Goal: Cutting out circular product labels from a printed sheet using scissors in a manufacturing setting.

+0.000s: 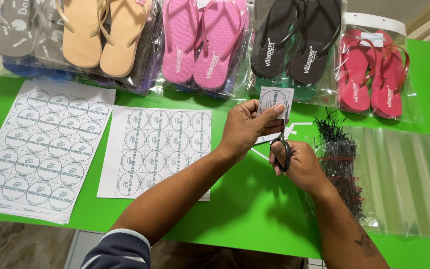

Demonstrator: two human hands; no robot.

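Broadly, a green table (255, 209) filled the frame, with bagged flip-flop pairs ranged along its top edge: tan ones (103, 32) at upper left, pink ones (200, 42) in the middle, black ones (297, 42) beside them and red ones (372, 74) at upper right. Two printed sheets of round labels lay on the table, a stacked one (38, 149) at the left and a partly cut one (158, 149) just left of centre; clear plastic bags (404, 179) lay at the right with a bundle of black ties (342, 159) on their near edge. Near the centre, the left hand (242, 132) pinched a small cut-out label square (276, 102) between thumb and fingers, lifted above the table. Just below it, the right hand (299, 164) was closed through the handles of small black scissors (281, 149), blades pointing up toward the label; whether the blades were apart could not be told. For a clean trim, it seemed best to keep the grip on the label away from the printed ring, turn the paper rather than the scissors, and cut in short snips following the ring's outer edge, with the thumb well clear of the blades.
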